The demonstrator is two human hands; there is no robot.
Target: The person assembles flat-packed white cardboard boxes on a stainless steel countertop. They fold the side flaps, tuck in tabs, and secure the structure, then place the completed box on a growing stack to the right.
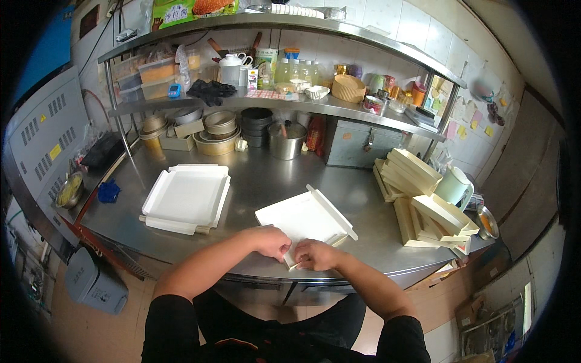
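A white cardboard box blank [305, 216], partly folded, lies on the steel table in front of me. Its far right edge flap stands out past the panel. My left hand [272, 242] is closed on the near left edge of this blank, fingers curled. Close beside it, my right hand [316, 255] pinches the near corner, where a small wall is turned up. The fingertips of both hands are partly hidden by the knuckles. Farther left lies a stack of flat white box blanks [189, 196], touched by neither hand.
Folded cream box trays [433, 215] are piled at the right, next to a pale green kettle [454, 186]. A grey metal case [356, 144], a steel pot [287, 140] and cake tins [218, 130] line the back under a shelf [290, 103]. A blue cloth [109, 191] lies far left.
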